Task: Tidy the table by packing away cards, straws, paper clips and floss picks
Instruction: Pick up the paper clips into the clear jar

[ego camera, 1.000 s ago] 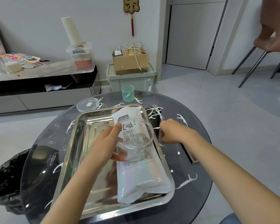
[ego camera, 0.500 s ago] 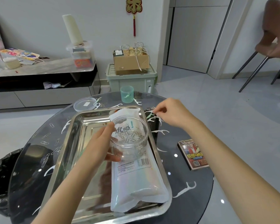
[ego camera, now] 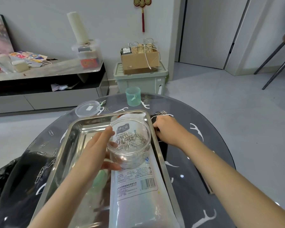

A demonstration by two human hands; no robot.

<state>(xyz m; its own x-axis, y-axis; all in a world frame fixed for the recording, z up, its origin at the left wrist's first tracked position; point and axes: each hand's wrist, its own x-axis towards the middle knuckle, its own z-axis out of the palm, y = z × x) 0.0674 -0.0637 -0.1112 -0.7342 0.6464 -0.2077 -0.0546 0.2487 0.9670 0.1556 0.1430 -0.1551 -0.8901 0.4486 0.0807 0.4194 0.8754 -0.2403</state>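
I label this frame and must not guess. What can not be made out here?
Head view only:
- Right hand: knuckles hide the fingertips, so any grip on paper clips is unseen.
- Pouch: lower end cut off by the bottom edge; small print unreadable.
- Green shape in the tray: the left forearm covers most of it.
- Chair: cut by the right edge, blurred.

The tray (ego camera: 85, 129) is glossy metal, the jar (ego camera: 130, 143) clear plastic.
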